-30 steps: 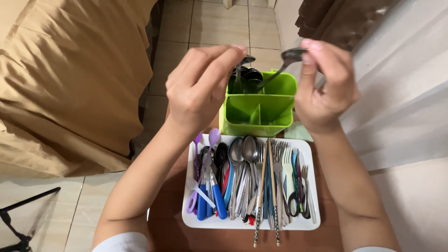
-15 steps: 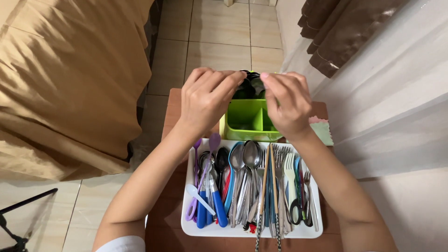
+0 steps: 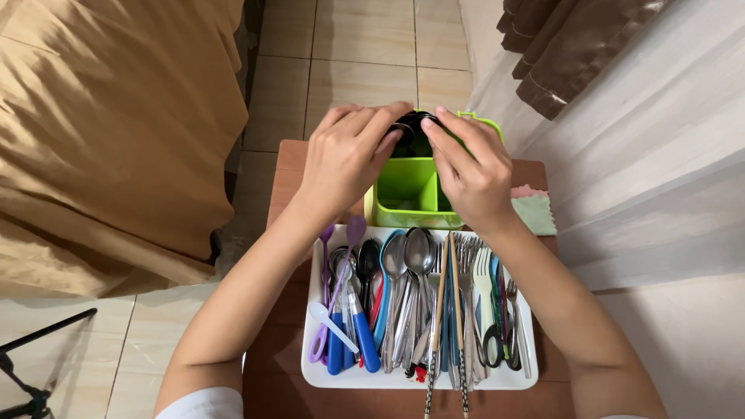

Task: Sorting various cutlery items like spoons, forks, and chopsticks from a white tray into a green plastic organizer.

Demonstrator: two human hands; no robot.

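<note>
The green cutlery caddy (image 3: 410,194) stands at the far end of a small brown table (image 3: 283,167), just beyond a white tray (image 3: 310,365) packed with spoons, forks, chopsticks and plastic-handled utensils. Both hands have closed in over its far compartment since a second ago, when each held a dark spoon up in the air above the caddy. Now the left hand (image 3: 345,159) and the right hand (image 3: 469,167) meet fingertip to fingertip at the caddy's far rim, fingers pressed together and curled down onto the dark spoon bowls (image 3: 411,124) that stand there, so the spoons appear lowered into that compartment; whether they are pinched or only touched I cannot tell. The near compartment looks empty. A pale green cloth (image 3: 535,209) lies beside the right wrist.
</note>
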